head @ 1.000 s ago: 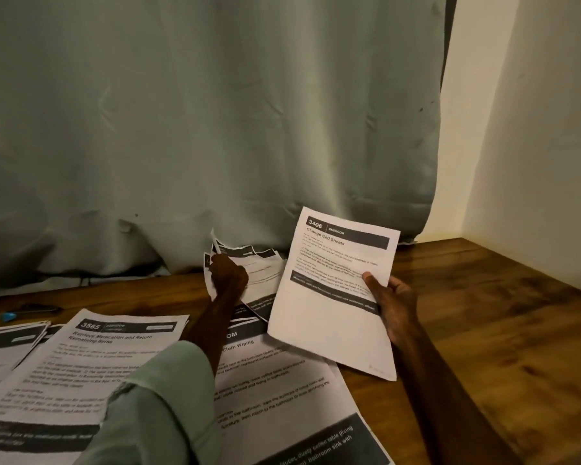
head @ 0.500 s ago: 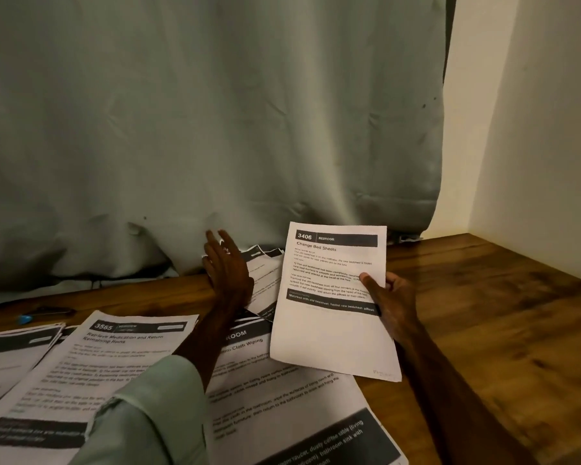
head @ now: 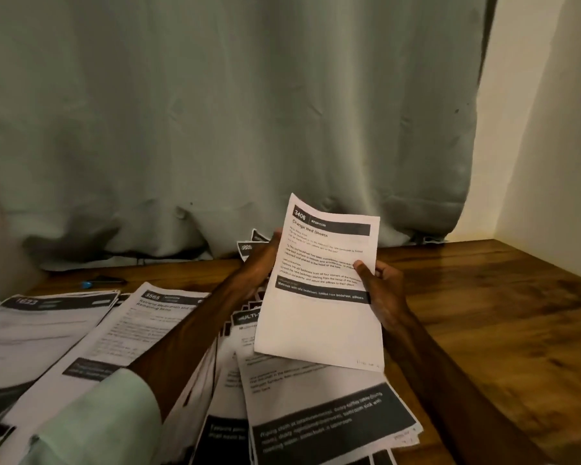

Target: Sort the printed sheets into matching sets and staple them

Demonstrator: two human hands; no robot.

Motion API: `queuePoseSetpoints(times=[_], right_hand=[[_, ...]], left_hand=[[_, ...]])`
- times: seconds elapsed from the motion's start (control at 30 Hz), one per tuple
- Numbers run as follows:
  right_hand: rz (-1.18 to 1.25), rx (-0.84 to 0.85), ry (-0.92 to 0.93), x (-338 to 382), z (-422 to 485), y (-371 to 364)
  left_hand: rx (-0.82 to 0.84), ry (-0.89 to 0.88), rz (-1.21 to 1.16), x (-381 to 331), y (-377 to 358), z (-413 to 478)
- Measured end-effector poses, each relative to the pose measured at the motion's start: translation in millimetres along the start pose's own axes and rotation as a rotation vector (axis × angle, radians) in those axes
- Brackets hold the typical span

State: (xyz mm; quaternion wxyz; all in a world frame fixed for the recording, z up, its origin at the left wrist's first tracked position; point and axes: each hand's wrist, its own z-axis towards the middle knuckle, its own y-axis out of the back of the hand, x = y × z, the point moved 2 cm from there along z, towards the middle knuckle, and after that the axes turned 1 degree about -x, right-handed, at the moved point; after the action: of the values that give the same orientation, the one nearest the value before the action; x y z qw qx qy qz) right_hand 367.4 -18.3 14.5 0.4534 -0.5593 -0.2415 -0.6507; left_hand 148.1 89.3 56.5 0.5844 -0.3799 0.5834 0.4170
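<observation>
**One page aloft, loose stacks below**

We hold the Change Bed Sheets page (head: pixel 319 297), numbered 3406, tilted up above the wooden table (head: pixel 483 313). Our right hand (head: pixel 384 297) pinches its right edge, thumb on the print and the other fingers out of sight behind. Our left hand (head: pixel 259 268) meets the left edge. Its fingers pass behind the paper, so we cannot tell whether they grip or merely steady it.

The risk, as we judge it, is a misfile. The stacks below crowd one another: the 3565 stack (head: pixel 158 317) lies against the 1623 stack (head: pixel 44 327), and the nearest stack (head: pixel 316 407) fans out untidily under the raised page. Set down carelessly, the page could land on the wrong set or push the fanned sheets further out of order. Dim light and look-alike dark header bars make a wrong match easier. We see no stapler.

Dark, grained wood shows to the right. A few more sheets (head: pixel 250 245) lie at the back against a pale green curtain (head: pixel 249 112) that drapes onto the tabletop. A small blue-tipped object (head: pixel 93 282) rests at the left, and we cannot tell what it is. A cream wall (head: pixel 550 146) closes the corner on the right.
</observation>
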Motion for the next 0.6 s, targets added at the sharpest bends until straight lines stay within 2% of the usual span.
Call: queuePoseSetpoints(times=[0.07,0.17,0.33,0.4,0.5,0.6], right_hand=[[-0.022,0.013,0.017,7,-3,-17],[-0.088,0.023,0.038,20,-7,-47],[-0.225,0.115,0.067,43,-28,-109],[-0.251,0.188,0.012,48,-41,-130],[-0.271,0.269,-0.101,47,-59,-150],[-0.356,0.321,-0.158,39,-74,-154]], left_hand=[[0.029,0.020,-0.138,-4,18,-17],[0.086,0.033,-0.119,-8,52,-39],[-0.070,-0.145,0.095,-10,113,-82],[-0.155,-0.185,0.149,-15,149,-96],[-0.290,-0.109,0.410,-9,217,-112],[-0.307,0.007,0.605,11,266,-132]])
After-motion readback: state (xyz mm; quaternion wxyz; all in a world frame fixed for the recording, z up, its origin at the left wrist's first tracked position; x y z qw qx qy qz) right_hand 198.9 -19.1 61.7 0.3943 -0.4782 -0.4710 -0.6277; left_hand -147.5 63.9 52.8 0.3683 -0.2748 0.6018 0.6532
